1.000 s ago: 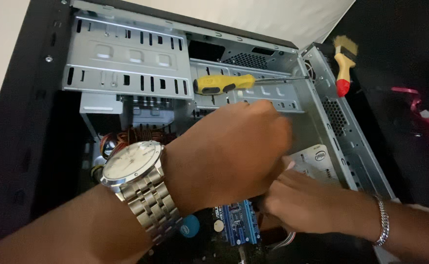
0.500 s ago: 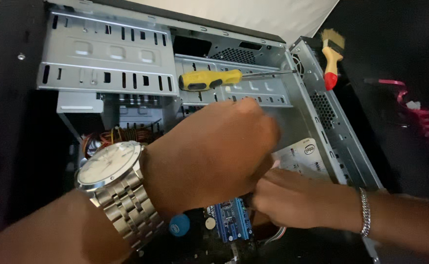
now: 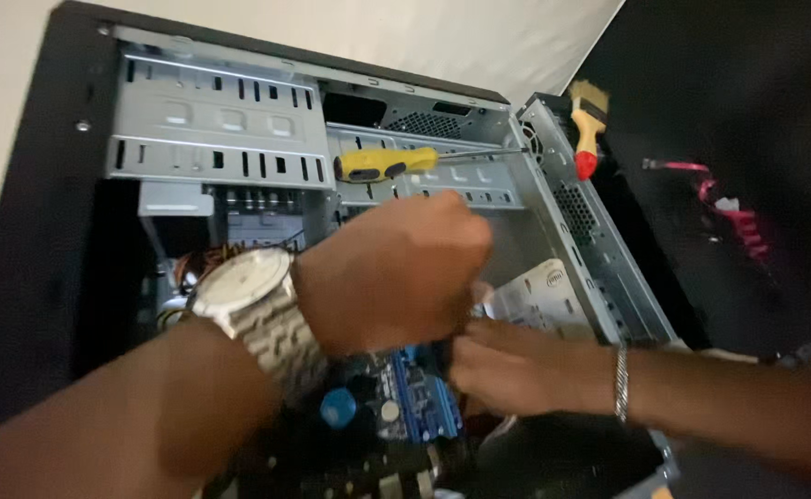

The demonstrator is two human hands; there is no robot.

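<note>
Both my hands are inside an open grey metal computer case (image 3: 220, 120) that lies on its side. My left hand (image 3: 391, 273), with a silver wristwatch (image 3: 239, 282) on the wrist, is curled into a fist over the motherboard (image 3: 419, 407). My right hand (image 3: 516, 370), with a thin bracelet (image 3: 620, 383), reaches in from the right until its fingertips touch the left fist. What the fingers hold is hidden under the hands. A pale perforated plate (image 3: 539, 296) lies just behind the right hand.
A yellow-handled screwdriver (image 3: 387, 164) rests on the drive cage at the back of the case. A small brush with a red handle (image 3: 587, 129) lies on the case's right rim. Pink cables (image 3: 733, 217) lie on the black surface to the right.
My right hand has slid a little left, closer under the left fist. The left fist stays over the board. The view has shifted slightly.
</note>
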